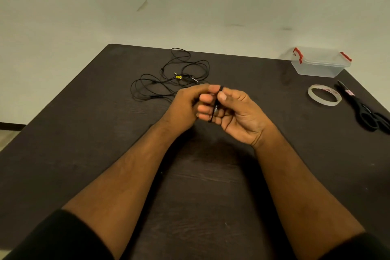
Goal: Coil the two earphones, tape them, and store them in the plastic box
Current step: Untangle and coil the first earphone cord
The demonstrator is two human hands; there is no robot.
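Black coiled earphone [215,110] pinched between both hands [213,105], beyond them loose earphone [168,78].

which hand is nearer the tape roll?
Right. The right hand is mid-table with the tape roll off to its right, apart from it. The left hand sits on the far side of the right hand, both holding a coiled earphone.

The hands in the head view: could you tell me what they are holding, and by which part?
Both the left hand and the right hand grip a coiled black earphone cable between them, fingers curled round opposite sides of the loop.
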